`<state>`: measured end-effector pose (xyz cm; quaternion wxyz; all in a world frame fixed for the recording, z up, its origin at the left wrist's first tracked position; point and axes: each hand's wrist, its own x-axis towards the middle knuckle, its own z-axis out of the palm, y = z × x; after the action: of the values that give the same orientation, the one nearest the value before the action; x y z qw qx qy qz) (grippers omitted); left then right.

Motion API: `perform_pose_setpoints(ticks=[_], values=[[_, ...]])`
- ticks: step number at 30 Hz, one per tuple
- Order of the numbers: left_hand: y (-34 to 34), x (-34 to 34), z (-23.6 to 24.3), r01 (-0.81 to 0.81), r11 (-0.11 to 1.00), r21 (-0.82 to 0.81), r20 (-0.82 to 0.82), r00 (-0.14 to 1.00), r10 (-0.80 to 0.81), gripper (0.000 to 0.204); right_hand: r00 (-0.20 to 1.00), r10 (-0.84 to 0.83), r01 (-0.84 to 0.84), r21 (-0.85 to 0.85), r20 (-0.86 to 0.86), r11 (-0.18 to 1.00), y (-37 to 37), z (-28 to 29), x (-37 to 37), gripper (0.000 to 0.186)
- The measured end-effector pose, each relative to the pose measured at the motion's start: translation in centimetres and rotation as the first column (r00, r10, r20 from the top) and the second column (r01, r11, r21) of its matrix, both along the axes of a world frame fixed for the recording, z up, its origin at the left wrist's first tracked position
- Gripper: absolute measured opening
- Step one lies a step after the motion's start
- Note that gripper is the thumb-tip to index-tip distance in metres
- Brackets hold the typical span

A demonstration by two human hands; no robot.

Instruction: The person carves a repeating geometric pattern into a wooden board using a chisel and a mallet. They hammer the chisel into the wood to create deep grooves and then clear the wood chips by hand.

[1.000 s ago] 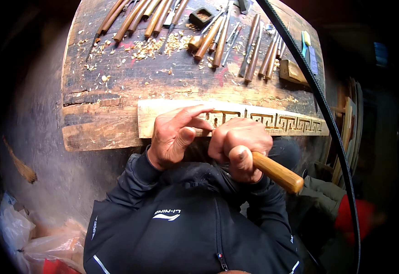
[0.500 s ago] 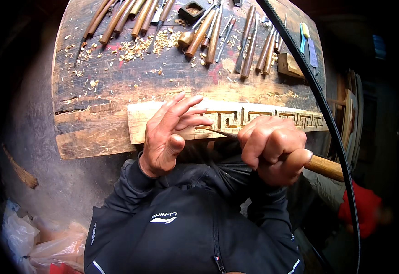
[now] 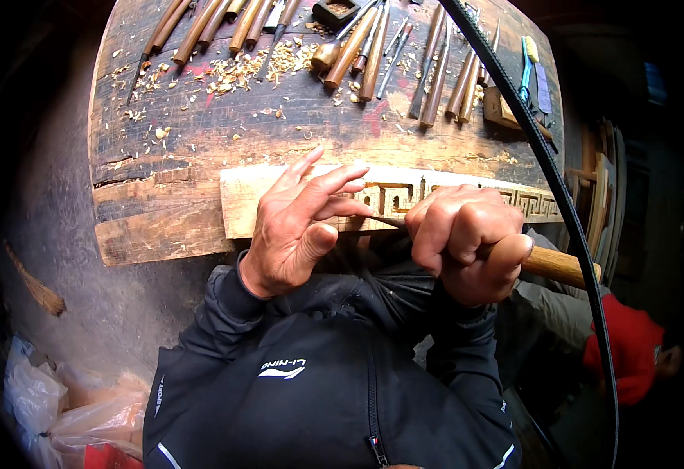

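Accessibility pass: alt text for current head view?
A person's bare right hand grips a light-brown wooden-handled carving tool, its thin dark blade pointing toward the open left hand at a pale wooden board with carved angular grooves. Beyond, brown wooden-handled tools and pale shavings lie on a worn wooden table.

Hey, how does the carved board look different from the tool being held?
The carved board is long, flat and pale; the held tool has a rounded, browner handle and slim, dark blade. The board lies on the bench; the tool is clasped in the right grip. The board bears cut grooves; the tool's visible handle shows none. Both show wood.
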<state>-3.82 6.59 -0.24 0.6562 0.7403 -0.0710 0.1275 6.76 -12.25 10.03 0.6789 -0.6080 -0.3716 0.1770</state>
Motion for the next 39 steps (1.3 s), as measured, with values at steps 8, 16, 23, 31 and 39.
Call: perform_pose_setpoints(ticks=[8,16,23,31,39], values=[[0.3,0.0,0.1,-0.013,0.999,0.037,0.022,1.000,0.012,0.093,0.998,-0.037,0.031,-0.124,-0.051,0.992,0.0,0.4,-0.2,0.076],[0.2,0.0,0.3,-0.026,1.000,-0.009,0.010,1.000,0.026,0.089,0.994,-0.105,0.111,-0.191,0.040,0.975,1.8,1.4,-1.9,0.075],[-0.1,-0.6,0.5,-0.060,0.991,-0.120,-0.070,0.996,0.051,0.084,0.982,0.157,-0.166,0.089,0.101,0.982,2.6,-1.2,-1.6,0.065],[-1.2,-2.0,-0.8,-0.275,0.934,-0.228,-0.015,0.960,0.279,0.089,1.000,-0.007,0.016,0.325,-0.029,0.946,-1.5,2.3,0.5,0.065],[-2.2,-2.1,-1.9,-0.433,0.859,-0.272,0.016,0.891,0.454,0.085,0.991,0.044,-0.007,0.286,-0.123,0.958,0.0,0.4,0.5,0.071]])
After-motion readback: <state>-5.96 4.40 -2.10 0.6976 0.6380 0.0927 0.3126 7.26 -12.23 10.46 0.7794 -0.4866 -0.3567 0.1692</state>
